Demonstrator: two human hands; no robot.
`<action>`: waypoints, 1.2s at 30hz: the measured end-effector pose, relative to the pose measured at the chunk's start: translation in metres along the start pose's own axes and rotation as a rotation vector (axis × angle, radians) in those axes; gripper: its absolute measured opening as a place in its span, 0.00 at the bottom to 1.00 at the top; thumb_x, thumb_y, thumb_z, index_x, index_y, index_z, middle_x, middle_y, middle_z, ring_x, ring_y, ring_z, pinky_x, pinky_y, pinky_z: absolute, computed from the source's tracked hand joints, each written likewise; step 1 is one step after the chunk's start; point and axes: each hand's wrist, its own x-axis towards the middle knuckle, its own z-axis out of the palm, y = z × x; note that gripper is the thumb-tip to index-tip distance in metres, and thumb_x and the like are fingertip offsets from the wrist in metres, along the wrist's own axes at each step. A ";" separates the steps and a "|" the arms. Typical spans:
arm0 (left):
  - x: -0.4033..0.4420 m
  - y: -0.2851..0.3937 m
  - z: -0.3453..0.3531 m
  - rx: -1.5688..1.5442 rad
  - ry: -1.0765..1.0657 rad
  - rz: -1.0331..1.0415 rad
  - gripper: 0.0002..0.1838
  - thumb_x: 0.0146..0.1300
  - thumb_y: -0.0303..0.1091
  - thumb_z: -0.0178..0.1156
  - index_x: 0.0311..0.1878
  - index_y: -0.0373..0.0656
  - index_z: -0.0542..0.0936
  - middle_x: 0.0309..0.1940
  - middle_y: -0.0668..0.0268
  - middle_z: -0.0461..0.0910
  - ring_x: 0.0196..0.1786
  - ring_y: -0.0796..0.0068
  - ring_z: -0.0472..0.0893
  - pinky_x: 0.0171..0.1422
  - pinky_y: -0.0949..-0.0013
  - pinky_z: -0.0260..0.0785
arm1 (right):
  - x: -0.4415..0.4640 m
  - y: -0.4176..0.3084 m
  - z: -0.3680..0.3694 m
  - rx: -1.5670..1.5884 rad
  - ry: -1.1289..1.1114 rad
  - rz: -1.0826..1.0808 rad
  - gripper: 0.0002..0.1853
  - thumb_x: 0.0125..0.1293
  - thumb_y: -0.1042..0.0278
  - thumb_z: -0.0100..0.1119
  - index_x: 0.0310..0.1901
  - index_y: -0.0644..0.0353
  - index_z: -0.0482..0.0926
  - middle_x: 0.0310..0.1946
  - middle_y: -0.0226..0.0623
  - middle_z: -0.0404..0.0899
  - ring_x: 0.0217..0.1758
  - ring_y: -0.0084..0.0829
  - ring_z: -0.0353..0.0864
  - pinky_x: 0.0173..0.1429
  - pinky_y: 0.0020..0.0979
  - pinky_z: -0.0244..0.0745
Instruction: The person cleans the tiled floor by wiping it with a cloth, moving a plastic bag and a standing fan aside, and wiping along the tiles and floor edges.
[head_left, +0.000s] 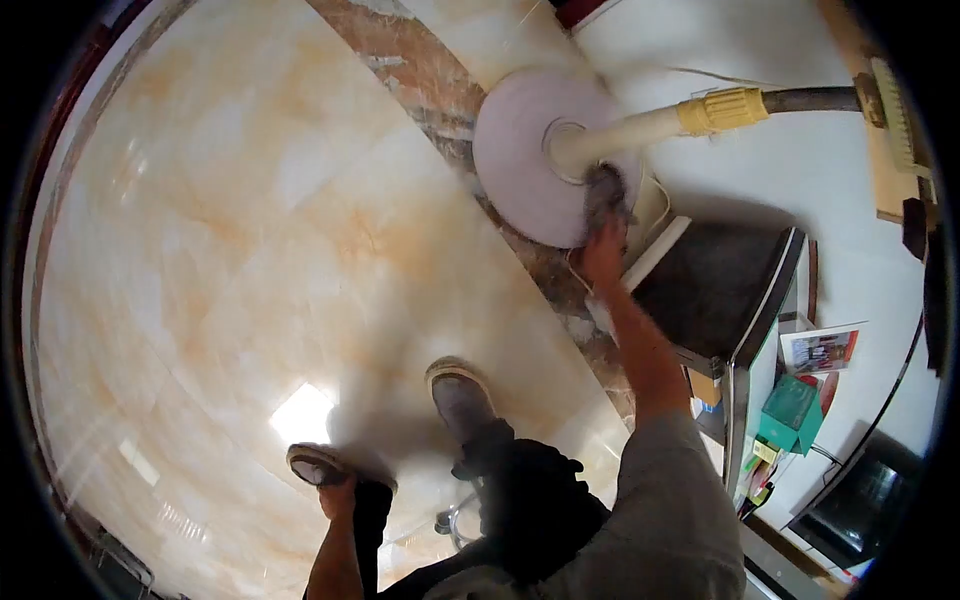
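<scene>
My right arm reaches forward to a round, pale pedestal base [515,150] with an upright cream pole [630,138] and a yellow collar [722,110]. My right hand [604,250] is closed on a dark cloth [604,195], which lies against the near right part of the base; both are smeared by motion. My left hand [338,497] hangs low beside my left shoe [316,464]. Its fingers are largely hidden, so whether it holds anything does not show. My right shoe [460,395] stands on the floor further forward.
Glossy marbled floor tiles [230,230] spread to the left, crossed by a brown patterned strip [430,85]. On the right stands a dark-topped cabinet [710,285]. Beyond it are a green box [792,412], a picture card [822,348] and a black screen [865,500]. A thin cord [662,200] runs by the base.
</scene>
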 end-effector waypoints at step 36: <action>-0.001 -0.005 -0.004 0.038 -0.044 -0.054 0.57 0.41 0.68 0.72 0.58 0.22 0.66 0.50 0.42 0.82 0.55 0.46 0.83 0.60 0.53 0.75 | -0.111 -0.437 0.028 0.046 -0.071 -0.572 0.21 0.62 0.68 0.55 0.59 0.51 0.76 0.57 0.38 0.72 0.55 0.44 0.71 0.50 0.48 0.71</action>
